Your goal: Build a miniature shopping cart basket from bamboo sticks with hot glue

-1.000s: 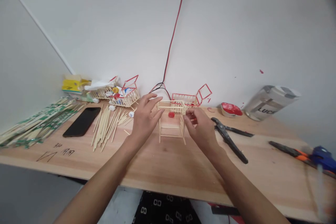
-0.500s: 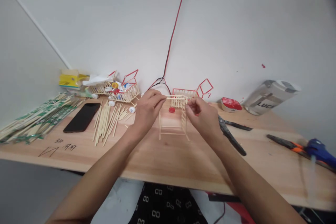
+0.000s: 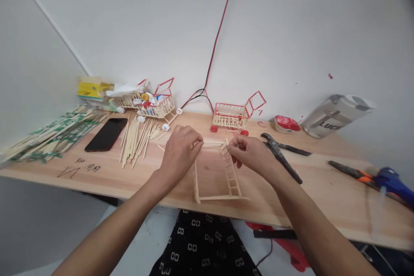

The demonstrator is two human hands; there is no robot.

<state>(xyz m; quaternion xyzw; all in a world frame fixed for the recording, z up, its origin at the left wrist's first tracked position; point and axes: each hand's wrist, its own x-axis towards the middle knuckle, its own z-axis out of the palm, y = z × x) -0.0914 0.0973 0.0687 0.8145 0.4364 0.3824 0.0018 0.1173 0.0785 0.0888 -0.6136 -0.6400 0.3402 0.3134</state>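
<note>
Between my hands is a small frame of thin wooden sticks (image 3: 220,197), with a ladder-like right side of short rungs. My left hand (image 3: 181,151) has thumb and forefinger pinched at the far left corner, by a stick that runs across the far side. My right hand (image 3: 250,153) pinches the far right corner, at the top of the rungs; its fingertips partly hide that joint. The frame's near bar is close to the table's front edge. Beyond it stands a finished-looking miniature shopping cart (image 3: 230,116) with red trim and red wheels.
On the left lie loose sticks (image 3: 134,140), a black phone (image 3: 106,134) and packaged sticks (image 3: 61,131). Another small cart (image 3: 158,108) holds bottle caps. Rightward are pliers (image 3: 281,159), a red-stained tub (image 3: 286,124), a clear container (image 3: 338,116) and a blue glue gun (image 3: 394,185).
The stick frame has come lower and nearer to me, with its near bar now by the table edge. Both hands moved down with it, still pinching. The red-trimmed cart behind is now uncovered.
</note>
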